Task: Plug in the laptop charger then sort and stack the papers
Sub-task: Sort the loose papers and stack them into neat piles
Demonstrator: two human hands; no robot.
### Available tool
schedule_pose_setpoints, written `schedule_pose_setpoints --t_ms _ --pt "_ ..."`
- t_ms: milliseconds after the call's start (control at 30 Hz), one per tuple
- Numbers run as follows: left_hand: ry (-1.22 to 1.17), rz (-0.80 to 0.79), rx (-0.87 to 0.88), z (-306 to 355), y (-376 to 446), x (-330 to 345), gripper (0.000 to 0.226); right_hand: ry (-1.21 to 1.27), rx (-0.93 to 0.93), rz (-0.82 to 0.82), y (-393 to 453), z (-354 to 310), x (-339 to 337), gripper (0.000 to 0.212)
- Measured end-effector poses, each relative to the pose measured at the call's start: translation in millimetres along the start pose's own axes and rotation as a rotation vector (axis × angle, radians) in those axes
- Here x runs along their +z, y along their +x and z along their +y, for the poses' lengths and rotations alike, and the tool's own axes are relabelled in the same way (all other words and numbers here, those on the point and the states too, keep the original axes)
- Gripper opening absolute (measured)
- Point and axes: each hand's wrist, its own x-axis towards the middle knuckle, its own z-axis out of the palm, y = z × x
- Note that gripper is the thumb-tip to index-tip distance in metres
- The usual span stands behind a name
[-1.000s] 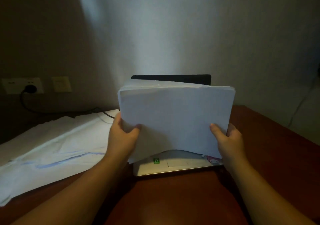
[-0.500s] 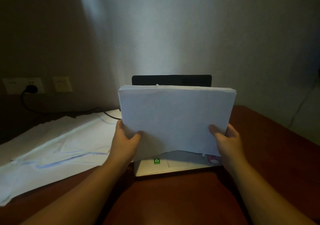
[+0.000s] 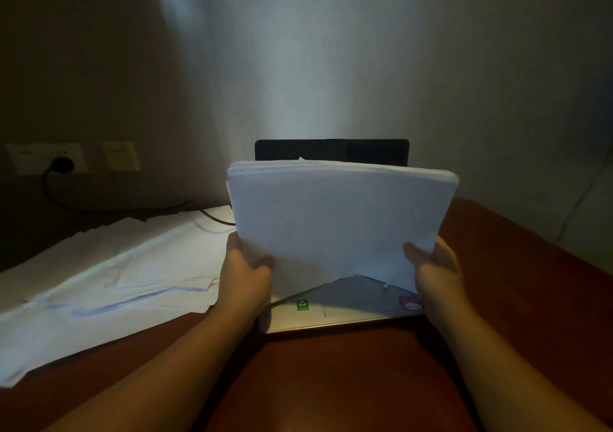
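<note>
Stacking step in hand. Left hand point(image 3: 245, 275) and right hand point(image 3: 434, 272) grip the paper stack point(image 3: 338, 219) by its lower corners, fingers curled round it, upright above the laptop point(image 3: 348, 308). Charger plug point(image 3: 61, 165) sits in the wall socket. Loose sheets point(image 3: 109, 275) remain on the desk point(image 3: 331, 365); next move likely calls for squaring the edges, then collecting those.

both forearms extended, left hand point(image 3: 246, 275) and right hand point(image 3: 435, 270) gripping.
</note>
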Motion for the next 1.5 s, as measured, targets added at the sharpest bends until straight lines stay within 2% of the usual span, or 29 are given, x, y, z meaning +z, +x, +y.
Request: schedule_pose_setpoints --t_ms 200,433,500,733,867,1000,1100,1233,1333,1400,1500 --pt "0.009 0.017 0.096 15.6 3.0 -0.2 0.057 -0.023 -0.104 0.025 5.5 -15.3 -4.7 0.016" --pt "0.037 -0.032 0.054 2.1 -7.5 4.1 0.056 -0.051 -0.012 0.016 0.3 1.1 -8.9 0.020" --pt "0.060 -0.030 0.025 1.1 -7.0 4.2 0.056 -0.054 0.008 0.019 0.5 1.2 -8.7 0.014" --pt "0.095 -0.006 0.045 16.8 -2.6 4.5 0.055 -0.212 -0.116 0.073 7.2 -14.0 -7.6 0.004" --pt "0.102 -0.066 -0.067 26.0 4.3 1.3 0.051 -0.290 -0.149 0.068 14.7 -25.5 -15.3 0.005" --pt "0.283 -0.184 -0.258 38.0 7.2 5.1 0.037 -0.482 -0.047 0.011 20.9 -26.1 -20.1 0.008" --pt "0.465 -0.235 -0.323 38.5 5.2 8.5 0.042 -0.558 0.074 -0.028 23.5 -18.7 -21.6 0.006" --pt "0.435 -0.305 -0.338 28.5 3.1 10.2 0.046 -0.714 0.137 -0.004 31.6 -6.8 -25.1 0.011" --pt "0.582 -0.310 -0.350 30.2 1.6 12.3 0.050 -0.846 0.159 0.002 36.7 -1.2 -26.7 0.028" --pt "0.583 -0.323 -0.353 31.6 5.1 13.8 0.055 -0.911 0.173 0.000 39.7 0.2 -27.5 0.036" --pt "0.621 -0.388 -0.281 29.4 8.7 10.9 0.063 -1.011 0.143 -0.033 38.0 -1.7 -27.2 0.031"
